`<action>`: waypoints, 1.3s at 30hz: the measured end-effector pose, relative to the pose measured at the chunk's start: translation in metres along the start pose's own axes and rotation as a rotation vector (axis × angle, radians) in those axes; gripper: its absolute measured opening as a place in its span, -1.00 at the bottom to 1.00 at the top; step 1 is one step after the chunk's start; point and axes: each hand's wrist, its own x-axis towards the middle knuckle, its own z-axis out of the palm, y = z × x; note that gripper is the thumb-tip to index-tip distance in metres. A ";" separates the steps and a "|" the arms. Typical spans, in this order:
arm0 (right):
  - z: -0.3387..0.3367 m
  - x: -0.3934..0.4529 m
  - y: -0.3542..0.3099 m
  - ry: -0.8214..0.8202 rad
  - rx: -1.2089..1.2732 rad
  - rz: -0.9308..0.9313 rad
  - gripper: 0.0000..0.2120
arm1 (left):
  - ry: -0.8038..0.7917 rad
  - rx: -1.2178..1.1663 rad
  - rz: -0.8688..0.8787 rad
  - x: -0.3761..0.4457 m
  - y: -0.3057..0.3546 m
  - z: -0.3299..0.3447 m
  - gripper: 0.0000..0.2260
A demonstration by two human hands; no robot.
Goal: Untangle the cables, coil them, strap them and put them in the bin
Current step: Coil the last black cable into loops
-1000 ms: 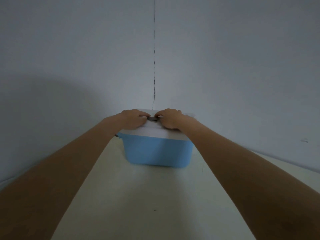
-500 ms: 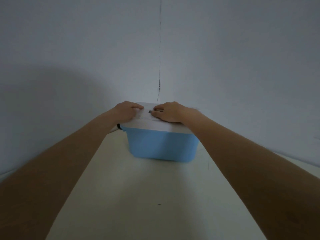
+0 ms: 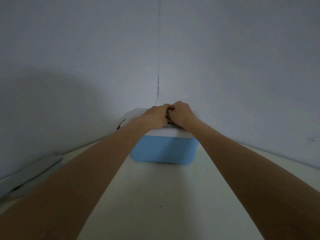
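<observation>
A light blue bin [image 3: 163, 149] sits at the far end of a pale table [image 3: 164, 196], pushed up close to the grey wall [image 3: 225, 58]. It has a white top band, and the near blue face is half in shade. Both of the person's bare arms reach out long over the table toward it, one on each side.

The two hands meet right above the bin's near rim. The left hand [image 3: 155, 116] and the right hand [image 3: 181, 114] are pressed knuckle to knuckle, fingers curled inward — touching each other, it seems, with something small and dark between them just over the rim. That dark bit looks like part of a cable [image 3: 170, 122], though it is mostly hidden by the fingers, and I cannot tell how much of it each hand grips.

To the left of the bin, a thin dark strand [image 3: 121, 123] pokes up beside the left forearm, against the wall; whether it joins the piece in the hands I cannot tell.

Straight behind the bin a dark vertical crack [image 3: 158, 84] runs up the wall. Well to the left of the bin, along the table's edge, lies a pale grey strip [image 3: 32, 172] — blurred, hard to make out. Whatever lies inside the bin is out of sight from here.
</observation>
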 end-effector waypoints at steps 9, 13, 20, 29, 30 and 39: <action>-0.045 -0.048 0.075 -0.300 0.676 0.647 -0.50 | -0.236 0.111 0.049 0.021 0.044 0.024 -0.59; -0.042 -0.031 0.056 -0.136 0.327 0.563 -0.68 | -0.207 0.050 0.037 0.018 0.044 0.022 -0.60; -0.035 -0.022 0.044 -0.088 -0.127 0.431 -0.75 | -0.189 0.021 0.005 0.023 0.041 0.027 -0.61; -0.012 -0.020 -0.001 -0.091 -0.485 0.094 -0.65 | 0.151 0.233 -0.166 0.007 -0.003 0.010 -0.64; -0.002 -0.018 -0.007 -0.142 -0.395 0.068 -0.63 | 0.183 0.233 -0.294 -0.004 -0.024 0.002 -0.61; 0.016 -0.001 -0.013 -0.247 -0.355 0.074 -0.62 | 0.233 -0.540 -0.613 -0.032 -0.073 -0.011 -0.56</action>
